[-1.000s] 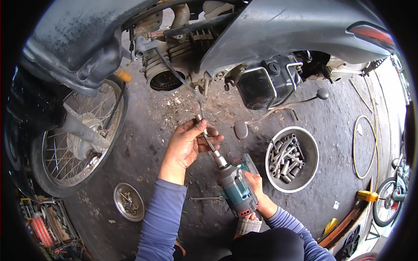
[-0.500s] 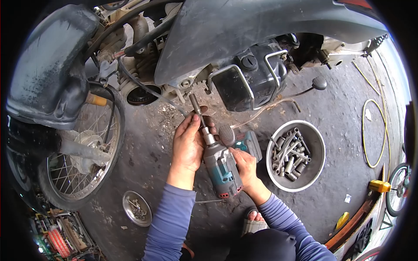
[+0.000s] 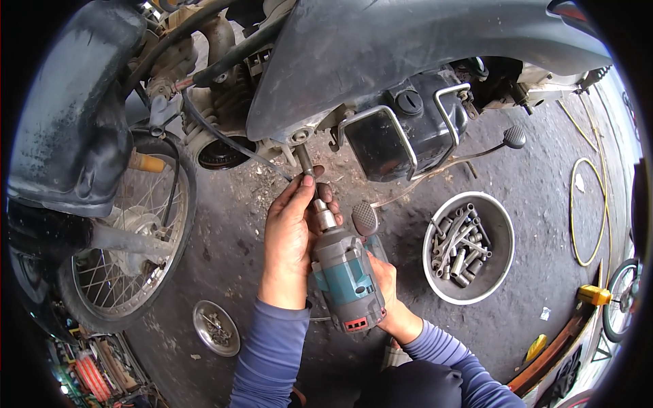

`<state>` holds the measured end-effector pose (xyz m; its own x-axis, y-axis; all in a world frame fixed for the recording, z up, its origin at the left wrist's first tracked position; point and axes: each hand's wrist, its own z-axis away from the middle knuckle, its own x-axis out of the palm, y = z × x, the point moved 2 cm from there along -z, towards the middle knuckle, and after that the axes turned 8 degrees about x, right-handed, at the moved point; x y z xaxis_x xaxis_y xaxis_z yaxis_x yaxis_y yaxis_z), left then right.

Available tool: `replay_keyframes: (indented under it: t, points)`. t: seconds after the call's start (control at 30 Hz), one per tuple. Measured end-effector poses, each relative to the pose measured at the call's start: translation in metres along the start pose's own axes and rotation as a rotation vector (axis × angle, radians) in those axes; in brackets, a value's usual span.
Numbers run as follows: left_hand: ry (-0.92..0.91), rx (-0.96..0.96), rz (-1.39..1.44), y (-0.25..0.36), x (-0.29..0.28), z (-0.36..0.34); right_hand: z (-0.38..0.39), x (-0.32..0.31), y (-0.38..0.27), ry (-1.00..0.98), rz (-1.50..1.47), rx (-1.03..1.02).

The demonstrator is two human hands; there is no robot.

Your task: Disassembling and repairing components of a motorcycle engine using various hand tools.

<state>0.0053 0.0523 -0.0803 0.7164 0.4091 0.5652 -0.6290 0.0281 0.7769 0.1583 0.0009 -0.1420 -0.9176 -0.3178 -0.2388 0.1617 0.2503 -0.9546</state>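
My left hand point(image 3: 291, 228) is closed around the socket extension point(image 3: 303, 156) fitted to a teal-and-grey cordless impact wrench point(image 3: 343, 279). The socket end reaches a bolt mount point(image 3: 299, 136) under the motorbike's grey plastic cover point(image 3: 381, 34); whether it is seated on the bolt I cannot tell. My right hand point(image 3: 386, 289) grips the wrench's handle, largely hidden behind its body. Just right of the extension are the black engine casing point(image 3: 381, 153) with metal guard bars and a foot pedal point(image 3: 365, 219). Left of it is an open round engine opening point(image 3: 224, 153) with a dark cable passing across.
A front wheel point(image 3: 92, 285) stands left. A bowl of sockets and wrenches point(image 3: 502, 275) lies right, a small dish point(image 3: 224, 343) lower left. A toolbox point(image 3: 102, 370) is at bottom left; a yellow hose loop point(image 3: 577, 204) and a bicycle wheel point(image 3: 615, 299) are at far right.
Both hands and the wrench have moved forward, bringing the extension's tip up to the bolt mount under the cover. The wrench's body now points more upright in the picture.
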Motion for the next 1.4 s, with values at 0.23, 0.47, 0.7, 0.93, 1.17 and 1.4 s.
replay_keyframes:
  t: [0.23, 0.47, 0.7, 0.93, 1.17, 1.4]
  points:
    - [-0.009, -0.035, -0.068, 0.004, 0.004, 0.0, 0.002, -0.007, -0.017, -0.047, 0.03, 0.164]
    - [-0.456, -0.108, 0.546, -0.02, -0.012, -0.024, -0.006, -0.003, -0.001, 0.027, 0.15, 0.063]
    - [-0.108, -0.142, 0.107, -0.006, -0.003, -0.009, -0.002, 0.001, 0.012, 0.051, 0.13, 0.088]
    - [-0.17, -0.143, 0.227, -0.007, -0.005, -0.013, -0.002, 0.006, 0.015, 0.074, 0.12, 0.047]
    - [-0.326, -0.148, 0.52, -0.015, -0.001, -0.02, 0.001, 0.026, 0.032, 0.016, -0.109, 0.026]
    - [-0.164, -0.067, -0.023, -0.005, -0.003, -0.013, -0.007, 0.01, 0.019, 0.083, 0.293, -0.006]
